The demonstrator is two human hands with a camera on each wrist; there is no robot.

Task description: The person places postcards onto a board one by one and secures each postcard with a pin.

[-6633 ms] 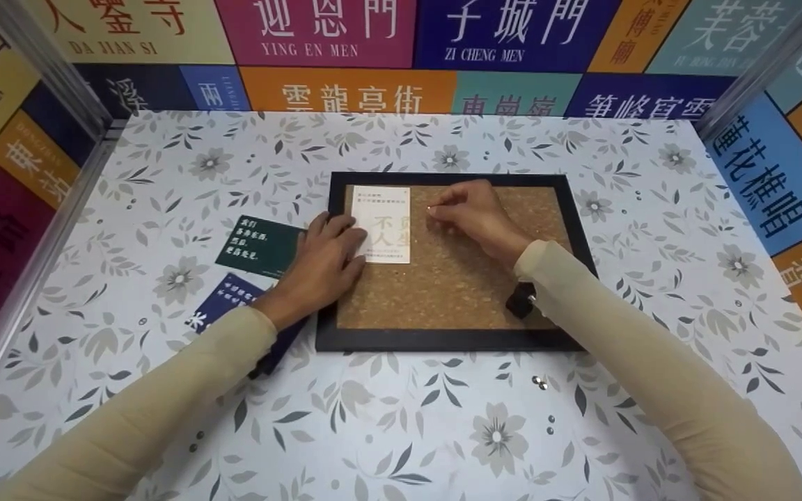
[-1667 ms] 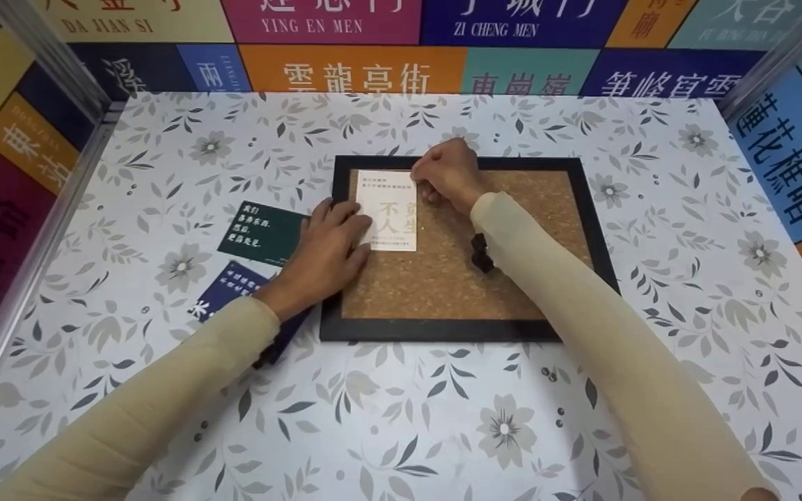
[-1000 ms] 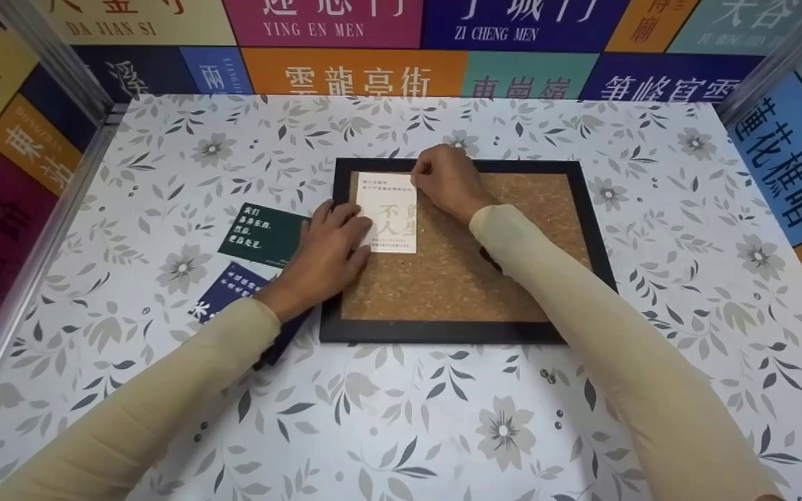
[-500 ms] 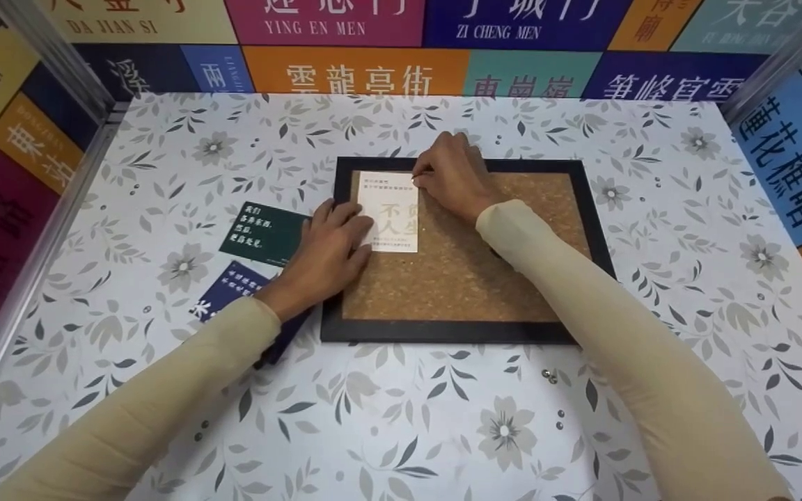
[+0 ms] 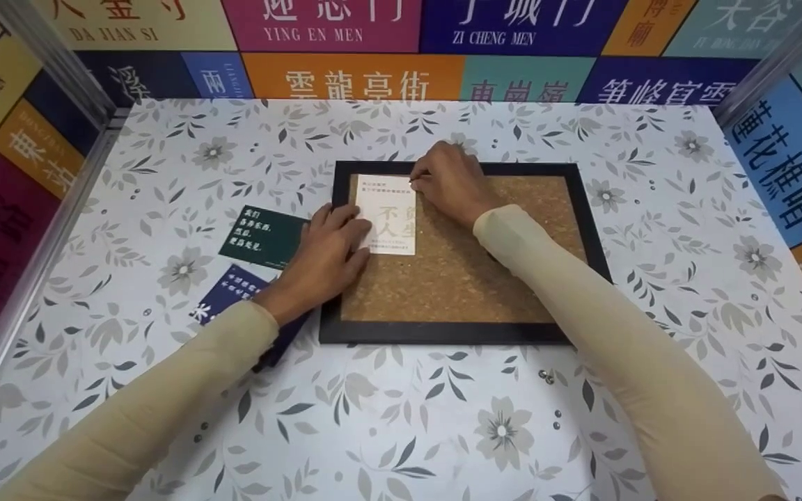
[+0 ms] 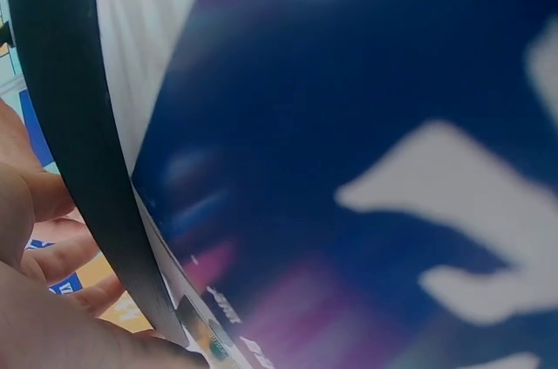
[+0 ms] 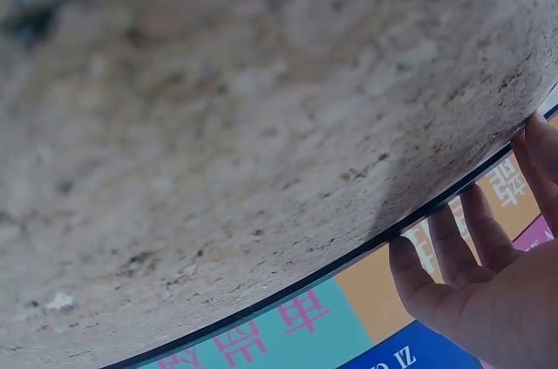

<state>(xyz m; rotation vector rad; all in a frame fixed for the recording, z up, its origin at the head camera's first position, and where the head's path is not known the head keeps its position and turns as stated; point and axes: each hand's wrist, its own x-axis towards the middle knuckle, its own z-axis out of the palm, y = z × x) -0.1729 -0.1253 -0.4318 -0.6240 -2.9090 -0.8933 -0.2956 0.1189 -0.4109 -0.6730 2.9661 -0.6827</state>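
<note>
A white card (image 5: 381, 205) with printed characters lies at the upper left of a black-framed cork board (image 5: 457, 285). My left hand (image 5: 324, 254) rests across the board's left frame edge, its fingertips touching the card's left side. At the card's top right corner, the thumb and forefinger of my right hand (image 5: 451, 179) pinch what looks like a small pin; the fingers mostly hide it. In the right wrist view the cork (image 7: 218, 125) fills the foreground. A blurred dark blue card (image 6: 331, 64) and the black frame (image 6: 70, 107) appear close up in the left wrist view.
Left of the board a green card (image 5: 262, 236) lies on the flower-patterned tabletop (image 5: 373, 424). A blue card (image 5: 234, 287) lies below it, partly under my left forearm. Walls with coloured lettered panels (image 5: 352, 78) border the table at the back and sides.
Since the oldest frame, my right hand has moved up and left from over the cork to the white card's top right corner. Lately its fingers shift only slightly there. My left hand stays put.
</note>
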